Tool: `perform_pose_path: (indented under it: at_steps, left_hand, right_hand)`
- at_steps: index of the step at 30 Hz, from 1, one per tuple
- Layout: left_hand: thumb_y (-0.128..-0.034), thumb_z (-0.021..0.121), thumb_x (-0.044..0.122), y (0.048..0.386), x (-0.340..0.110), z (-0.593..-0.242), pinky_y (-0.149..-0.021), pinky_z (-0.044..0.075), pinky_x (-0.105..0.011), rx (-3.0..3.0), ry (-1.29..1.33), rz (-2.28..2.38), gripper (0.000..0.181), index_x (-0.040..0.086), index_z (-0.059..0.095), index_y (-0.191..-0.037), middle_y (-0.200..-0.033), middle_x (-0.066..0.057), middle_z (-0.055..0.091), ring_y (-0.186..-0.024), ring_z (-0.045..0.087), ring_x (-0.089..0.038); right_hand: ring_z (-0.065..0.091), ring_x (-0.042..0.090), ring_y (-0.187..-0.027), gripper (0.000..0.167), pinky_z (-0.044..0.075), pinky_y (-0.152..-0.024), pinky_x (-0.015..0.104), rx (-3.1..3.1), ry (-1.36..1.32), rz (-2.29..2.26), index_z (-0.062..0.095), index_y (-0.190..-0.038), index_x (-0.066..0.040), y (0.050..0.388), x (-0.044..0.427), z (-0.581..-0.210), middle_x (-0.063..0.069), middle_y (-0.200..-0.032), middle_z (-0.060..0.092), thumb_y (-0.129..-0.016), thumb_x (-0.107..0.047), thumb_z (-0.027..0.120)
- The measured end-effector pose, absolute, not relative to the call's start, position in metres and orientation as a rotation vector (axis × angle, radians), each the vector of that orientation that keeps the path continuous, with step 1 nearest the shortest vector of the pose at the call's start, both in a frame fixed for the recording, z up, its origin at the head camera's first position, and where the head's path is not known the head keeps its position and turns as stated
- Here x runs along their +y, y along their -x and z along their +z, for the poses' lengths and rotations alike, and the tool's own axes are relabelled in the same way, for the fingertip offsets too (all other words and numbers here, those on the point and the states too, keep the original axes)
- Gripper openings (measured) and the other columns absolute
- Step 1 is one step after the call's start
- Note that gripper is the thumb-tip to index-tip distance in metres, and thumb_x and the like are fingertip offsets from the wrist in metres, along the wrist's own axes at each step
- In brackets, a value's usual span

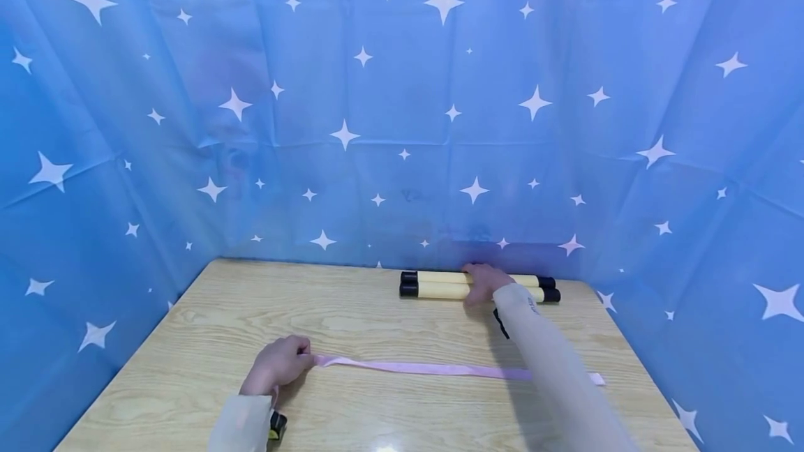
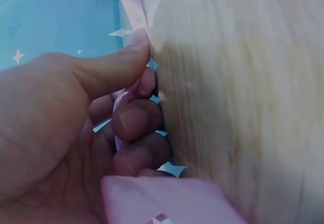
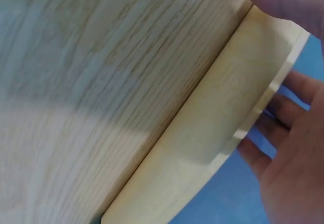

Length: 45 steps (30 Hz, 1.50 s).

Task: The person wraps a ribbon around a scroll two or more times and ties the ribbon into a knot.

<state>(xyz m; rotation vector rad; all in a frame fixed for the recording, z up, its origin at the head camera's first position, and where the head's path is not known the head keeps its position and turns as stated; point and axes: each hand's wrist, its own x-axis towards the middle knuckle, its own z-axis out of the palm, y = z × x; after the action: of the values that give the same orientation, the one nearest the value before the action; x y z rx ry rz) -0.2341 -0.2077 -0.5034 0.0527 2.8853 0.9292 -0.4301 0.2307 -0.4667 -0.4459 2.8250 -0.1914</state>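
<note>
Hanging behind the woodgrain table (image 1: 352,410) and ribbon (image 1: 427,368): starry blue fabric (image 1: 402,89).

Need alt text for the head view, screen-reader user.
A person's left hand pinches a pink ribbon that runs rightward across a wood-grain table, while the right hand grips two pale yellow, black-ended rods lying side by side near the table's far edge. A blue curtain patterned with white stars hangs behind.
</note>
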Motion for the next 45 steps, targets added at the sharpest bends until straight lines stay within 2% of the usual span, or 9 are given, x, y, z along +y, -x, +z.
perform_pose_path:
  at_steps: [7, 17, 22, 24, 26, 29, 34, 45]
  left_hand:
    - [-0.0941, 0.073, 0.022, 0.233, -0.207, -0.503, -0.056, 0.033, -0.030, 2.896, -0.054, 0.939, 0.038, 0.015, 0.048, -0.066, -0.059, 0.003, 0.043, -0.055, 0.041, -0.016]
    - [-0.0933, 0.073, 0.022, 0.231, -0.206, -0.503, -0.057, 0.033, -0.031, 2.908, -0.049, 0.932, 0.037, 0.015, 0.049, -0.066, -0.060, 0.002, 0.044, -0.057, 0.042, -0.017]
    - [-0.0940, 0.072, 0.021, 0.229, -0.205, -0.502, -0.056, 0.033, -0.031, 2.893, -0.052, 0.946, 0.036, 0.015, 0.048, -0.067, -0.060, 0.002, 0.043, -0.056, 0.041, -0.017]
    - [-0.0943, 0.071, 0.021, 0.229, -0.205, -0.502, -0.056, 0.032, -0.031, 2.888, -0.052, 0.951, 0.036, 0.015, 0.048, -0.067, -0.060, 0.003, 0.043, -0.056, 0.041, -0.017]
    - [-0.0944, 0.071, 0.022, 0.228, -0.205, -0.502, -0.056, 0.032, -0.031, 2.895, -0.061, 0.951, 0.037, 0.015, 0.048, -0.067, -0.060, 0.003, 0.042, -0.056, 0.040, -0.017]
    - [-0.0939, 0.072, 0.023, 0.229, -0.205, -0.502, -0.056, 0.031, -0.031, 2.916, -0.070, 0.941, 0.037, 0.015, 0.048, -0.068, -0.060, 0.003, 0.042, -0.056, 0.040, -0.017]
    - [-0.0927, 0.073, 0.023, 0.230, -0.204, -0.502, -0.057, 0.031, -0.031, 2.940, -0.083, 0.921, 0.037, 0.015, 0.048, -0.067, -0.060, 0.003, 0.043, -0.058, 0.042, -0.017]
    - [-0.0939, 0.073, 0.025, 0.228, -0.206, -0.503, -0.057, 0.032, -0.031, 2.939, -0.073, 0.920, 0.038, 0.015, 0.047, -0.068, -0.061, 0.003, 0.042, -0.058, 0.041, -0.017]
  right_hand:
    - [0.042, 0.044, -0.144, 0.087, 0.040, -0.114, 0.060, 2.821, 0.477, -0.122, 0.042, -0.155, -0.007, 0.438, 0.225, -0.469, 0.023, -0.156, 0.046, -0.082, -0.033, 0.081]
    - [0.055, 0.039, -0.133, 0.088, 0.048, -0.107, 0.053, 2.814, 0.576, 0.018, 0.048, -0.148, -0.005, 0.436, 0.224, -0.461, 0.021, -0.143, 0.057, -0.080, -0.045, 0.086]
    - [0.055, 0.037, -0.134, 0.093, 0.048, -0.108, 0.052, 2.812, 0.620, 0.030, 0.046, -0.151, -0.005, 0.430, 0.224, -0.458, 0.019, -0.145, 0.057, -0.081, -0.054, 0.083]
    - [0.063, 0.032, -0.121, 0.087, 0.053, -0.100, 0.050, 2.833, 0.650, 0.036, 0.053, -0.143, -0.005, 0.427, 0.223, -0.456, 0.014, -0.131, 0.065, -0.080, -0.056, 0.083]
    - [0.065, 0.025, -0.100, 0.077, 0.055, -0.086, 0.046, 2.854, 0.671, 0.032, 0.059, -0.130, -0.006, 0.425, 0.222, -0.452, 0.009, -0.109, 0.068, -0.078, -0.058, 0.083]
    - [0.053, 0.018, -0.074, 0.062, 0.047, -0.068, 0.040, 2.877, 0.701, 0.041, 0.060, -0.107, -0.010, 0.421, 0.221, -0.445, 0.002, -0.081, 0.055, -0.078, -0.060, 0.081]
    - [0.045, 0.016, -0.065, 0.053, 0.041, -0.060, 0.035, 2.881, 0.686, 0.058, 0.053, -0.089, -0.013, 0.412, 0.221, -0.432, 0.001, -0.074, 0.048, -0.084, -0.060, 0.077]
    - [0.043, 0.012, -0.061, 0.049, 0.037, -0.055, 0.030, 2.893, 0.690, 0.100, 0.054, -0.081, -0.016, 0.387, 0.217, -0.405, -0.003, -0.070, 0.049, -0.087, -0.062, 0.072]
